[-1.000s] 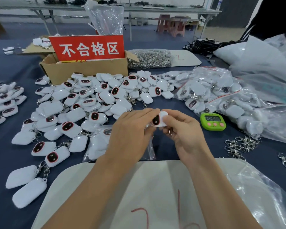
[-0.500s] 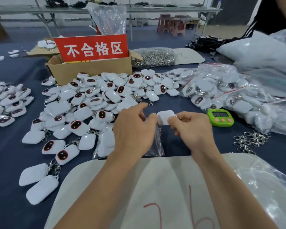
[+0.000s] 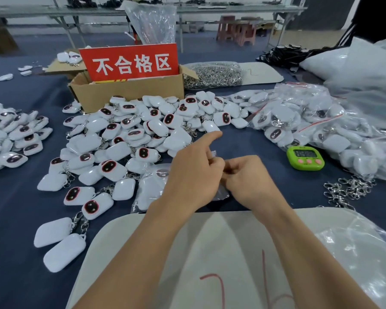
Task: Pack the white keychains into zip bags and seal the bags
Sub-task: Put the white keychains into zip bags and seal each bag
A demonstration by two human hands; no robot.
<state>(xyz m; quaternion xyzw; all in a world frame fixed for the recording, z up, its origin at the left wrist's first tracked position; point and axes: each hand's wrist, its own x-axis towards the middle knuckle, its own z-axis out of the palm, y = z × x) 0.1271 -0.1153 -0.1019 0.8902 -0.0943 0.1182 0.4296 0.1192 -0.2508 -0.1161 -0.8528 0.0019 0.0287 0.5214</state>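
My left hand [image 3: 193, 175] and my right hand [image 3: 251, 181] meet above the blue tabletop and both pinch a small clear zip bag [image 3: 221, 194]. Its top edge shows between the fingers and its lower part hangs under my knuckles. My left index finger sticks out toward the pile. The white keychain I held a moment ago is hidden behind my fingers. Loose white keychains [image 3: 132, 134] with dark red-rimmed faces lie heaped just beyond and to the left of my hands.
A cardboard box [image 3: 129, 92] with a red sign [image 3: 129, 62] stands behind the pile. Filled bags [image 3: 310, 121] lie at the right beside a green timer [image 3: 304, 157] and loose metal clasps [image 3: 348, 188]. A white sack [image 3: 210, 253] lies near me. A person [image 3: 374, 16] sits at the far right.
The white keychain in my right hand has dropped out of sight between my fingers and the bag. Both hands have closed together and my left index finger has straightened out.
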